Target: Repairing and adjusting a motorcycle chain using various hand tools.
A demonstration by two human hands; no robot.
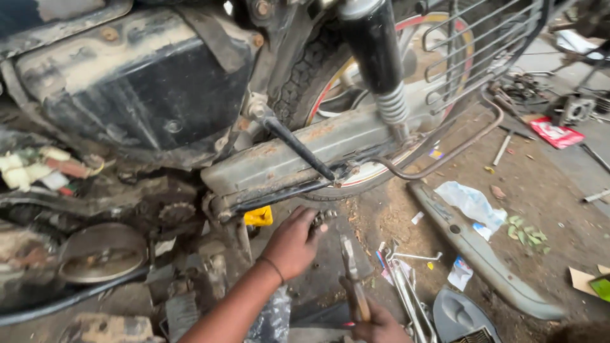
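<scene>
My left hand (291, 246) reaches under the motorcycle's dusty chain guard (318, 143). Its fingers pinch a short, greasy piece of drive chain (323, 218) just below the guard. A thin dark band sits on that wrist. My right hand (381, 327) is at the bottom edge, closed round the handles of rusty pliers (351, 270), whose jaws point up toward the chain piece without touching it. The toothed sprocket (175, 213) lies bare to the left of my left hand.
The rear wheel (318, 70), black shock absorber (381, 57) and kick lever (295, 145) hang above. A detached grey cover (483, 254), spanners (406, 286), a plastic bag (471, 203), a red packet (556, 133) and scraps litter the dirt floor to the right.
</scene>
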